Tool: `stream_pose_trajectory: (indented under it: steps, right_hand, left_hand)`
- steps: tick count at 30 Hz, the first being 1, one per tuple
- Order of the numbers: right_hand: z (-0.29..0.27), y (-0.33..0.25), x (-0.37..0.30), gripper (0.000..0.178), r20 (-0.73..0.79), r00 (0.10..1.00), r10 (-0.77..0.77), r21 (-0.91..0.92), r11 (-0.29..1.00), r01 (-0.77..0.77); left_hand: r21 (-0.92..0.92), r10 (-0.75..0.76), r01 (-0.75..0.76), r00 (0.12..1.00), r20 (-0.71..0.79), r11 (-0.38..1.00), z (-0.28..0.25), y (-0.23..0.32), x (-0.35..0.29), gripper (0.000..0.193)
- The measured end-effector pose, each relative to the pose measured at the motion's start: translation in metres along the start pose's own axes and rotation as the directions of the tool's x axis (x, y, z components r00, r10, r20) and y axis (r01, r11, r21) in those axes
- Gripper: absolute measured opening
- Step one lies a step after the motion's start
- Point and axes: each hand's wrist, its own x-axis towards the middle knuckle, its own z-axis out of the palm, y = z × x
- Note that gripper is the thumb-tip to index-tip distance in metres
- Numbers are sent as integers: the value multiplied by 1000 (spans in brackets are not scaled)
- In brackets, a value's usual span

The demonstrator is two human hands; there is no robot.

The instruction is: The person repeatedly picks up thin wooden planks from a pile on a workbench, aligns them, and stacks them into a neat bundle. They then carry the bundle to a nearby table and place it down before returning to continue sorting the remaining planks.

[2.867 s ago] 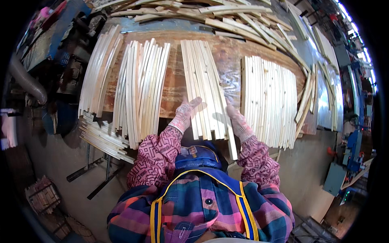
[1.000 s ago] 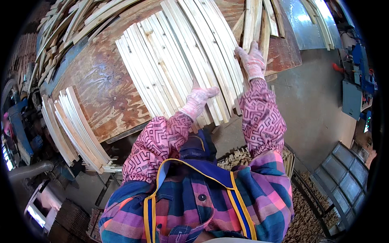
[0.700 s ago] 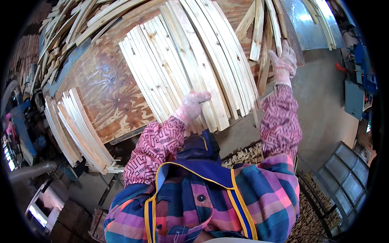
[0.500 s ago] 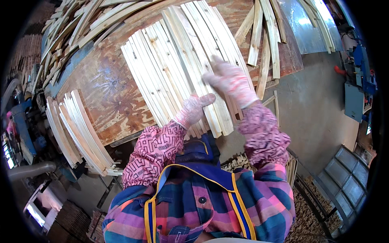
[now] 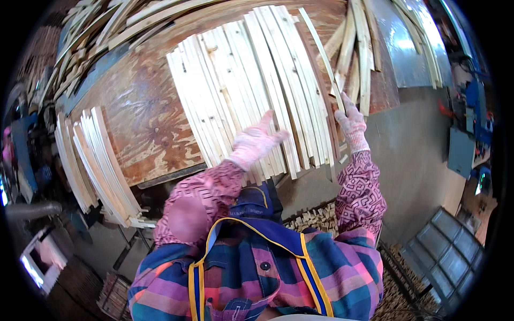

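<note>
A batch of long pale wooden strips [image 5: 227,88] lies side by side on a brown plywood table [image 5: 144,115], some showing dark knots. My left hand [image 5: 256,143], in a whitish-pink work glove, is over the near part of these strips with its thumb and fingers apart; whether it presses on them I cannot tell. To the right of the batch, my right hand [image 5: 353,124], gloved alike, grips a single thin wooden strip [image 5: 323,53]. That strip stands apart from the others, and its far end reaches toward the table's back.
Loose strips [image 5: 363,48] lie across the table's right side, by a shiny metal sheet [image 5: 409,59]. A tangled heap of strips [image 5: 115,29] fills the far left. Bundled strips [image 5: 101,160] sit at the near left. A gridded frame [image 5: 447,254] stands at lower right.
My right hand has moved right, off the batch, and now holds a thin strip. The thicker piece raised across the batch no longer stands out. My left hand's fingers have spread.
</note>
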Motion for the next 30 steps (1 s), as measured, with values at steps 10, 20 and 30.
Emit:
stream_pose_trajectory:
  steps: [10, 20, 30]
  right_hand:
    - [33, -20, -2, 66, 30, 990, 139, 8, 990, -139]
    - [-34, 121, 41, 66, -109, 981, 160, -104, 980, -171]
    - [-106, 13, 29, 78, -54, 948, 313, 477, 842, -250]
  left_hand:
    - [-307, -311, 211, 892, -327, 928, -36, -197, 22, 118]
    - [-113, -98, 92, 994, -52, 989, 7, -93, 69, 134]
    - [-24, -19, 17, 993, -115, 1000, -39, -82, 19, 104]
